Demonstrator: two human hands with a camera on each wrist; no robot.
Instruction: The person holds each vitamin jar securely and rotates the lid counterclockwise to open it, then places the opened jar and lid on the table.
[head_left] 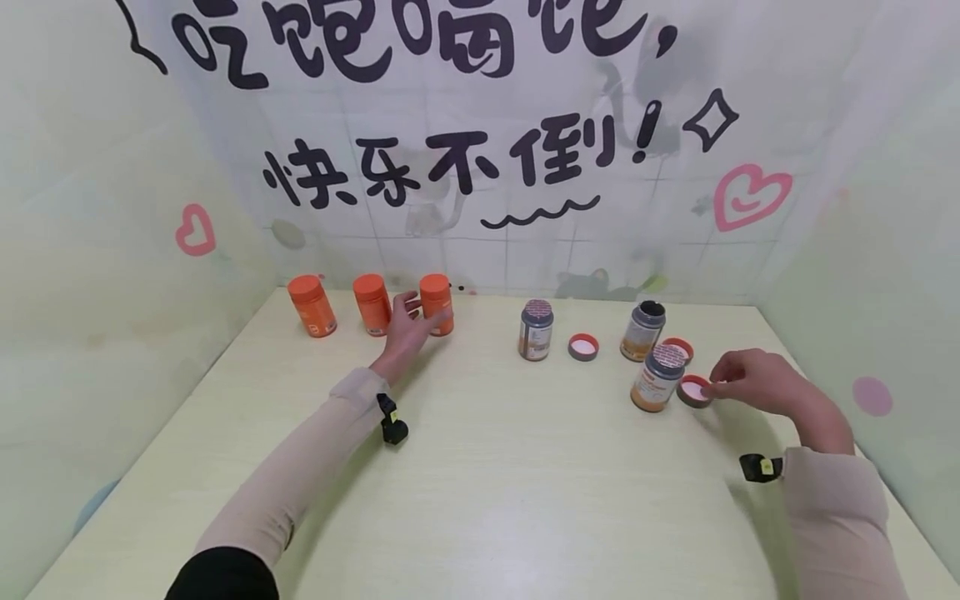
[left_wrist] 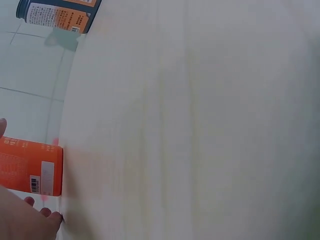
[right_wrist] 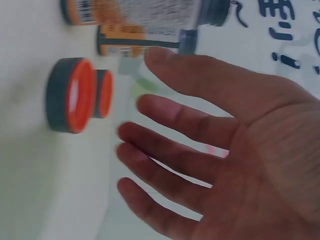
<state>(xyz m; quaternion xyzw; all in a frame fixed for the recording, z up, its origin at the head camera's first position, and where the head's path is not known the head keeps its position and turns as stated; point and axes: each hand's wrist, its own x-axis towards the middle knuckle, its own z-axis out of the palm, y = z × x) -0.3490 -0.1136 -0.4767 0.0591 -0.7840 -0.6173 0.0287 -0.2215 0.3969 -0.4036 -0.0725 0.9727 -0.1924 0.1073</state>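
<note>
I see the left grip (head_left: 407, 335) spread around an orange jar (head_left: 437, 290) at the back of the tabletop (head_left: 480, 467); a bump could tip it. The right grip (head_left: 763, 385), fingers apart, is just beside a cap (head_left: 692, 392); a poke could push it into the grey jar (head_left: 654, 387)

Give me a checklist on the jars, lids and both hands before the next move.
1. Orange jars upright and capped: ok, all three.
2. Grey jars lidded: not ok, all three stand with their lids off.
3. Loose lids set down on the table: ok, three lie there.
4. Back grey jar covered under its missing lid: cannot tell, the top just looks dark.
5. Left hand firmly gripping the rightmost orange jar: cannot tell.
6. Right hand free: ok, nothing in it.
</note>
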